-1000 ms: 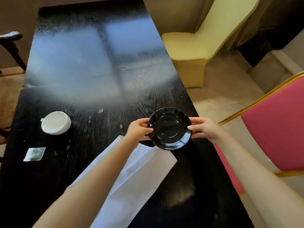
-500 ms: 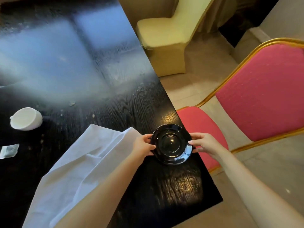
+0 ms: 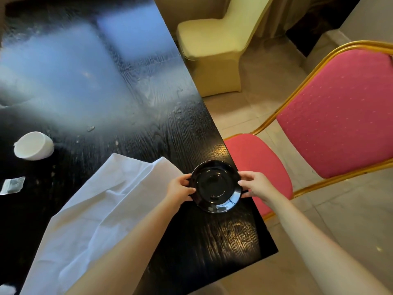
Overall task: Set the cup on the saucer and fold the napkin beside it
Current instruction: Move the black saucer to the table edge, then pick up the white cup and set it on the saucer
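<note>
Since the earliest frame of the head view, the saucer (image 3: 214,187) has been carried nearer and rightward, from the napkin's edge to a spot close to the right-hand border of the tabletop (image 3: 148,128). Over the last half second little further displacement is recorded, which suggests that its placement is being settled. The saucer is gripped at opposite sides. Its left rim is pinched by the left hand (image 3: 179,189), whose fingers (image 3: 185,179) are curled over the edge, and its right rim is pinched likewise by the right hand (image 3: 256,185), fingers (image 3: 244,175) above and thumb beside. Whether the base is already seated on the tabletop or held just above it cannot be determined from this angle. The napkin (image 3: 102,209) is found unfolded and rumpled, spread under the left forearm, with one corner just beside the saucer and the left hand. The cup (image 3: 34,145), white, is noted well apart at the far left of the tabletop, untouched, with a small packet (image 3: 12,185) near it. A red chair (image 3: 329,116) stands beside the edge nearest the saucer. It is judged that the saucer is being sited first; neither the setting of the cup nor the fold has been begun. Caution is advised, since the saucer lies close to the tabletop's edge.
</note>
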The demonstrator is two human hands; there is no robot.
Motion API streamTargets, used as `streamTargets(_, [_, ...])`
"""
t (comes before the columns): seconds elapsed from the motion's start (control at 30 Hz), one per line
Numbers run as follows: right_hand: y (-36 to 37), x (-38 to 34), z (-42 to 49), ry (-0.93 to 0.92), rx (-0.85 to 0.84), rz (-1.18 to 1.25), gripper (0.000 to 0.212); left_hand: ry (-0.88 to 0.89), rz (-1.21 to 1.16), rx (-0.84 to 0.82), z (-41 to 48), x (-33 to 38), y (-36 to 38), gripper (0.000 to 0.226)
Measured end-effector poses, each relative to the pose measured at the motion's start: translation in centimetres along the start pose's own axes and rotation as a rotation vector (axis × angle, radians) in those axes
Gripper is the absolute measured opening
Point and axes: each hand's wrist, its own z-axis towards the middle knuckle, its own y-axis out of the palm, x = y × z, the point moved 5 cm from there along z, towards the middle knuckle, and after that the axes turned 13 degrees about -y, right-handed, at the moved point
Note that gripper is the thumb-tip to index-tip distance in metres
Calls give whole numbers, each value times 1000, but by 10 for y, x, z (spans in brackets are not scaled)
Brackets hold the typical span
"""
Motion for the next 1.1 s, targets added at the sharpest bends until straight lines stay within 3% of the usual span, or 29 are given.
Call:
streamTargets(0.17, [-1,-1,-3,31,-38,-31,39,9,66,-32,-2,-1,1,53])
streamTargets(0.4, [1,-18,-4,88,-131,-159,37,18,358,-8,-13,14,-9,65])
streamTargets(0.63, [-6,-62,8,56,-214,-528,41,-4,497,23,-41,32,-61,43])
streamTargets(0.9, [62,-165,32,65,-643,-837,49,9,579,149,-98,68,-162,41])
streamTargets(1.1, [152,-237,48,41,-832,-986,57,-54,569,209,-133,61,-246,44])
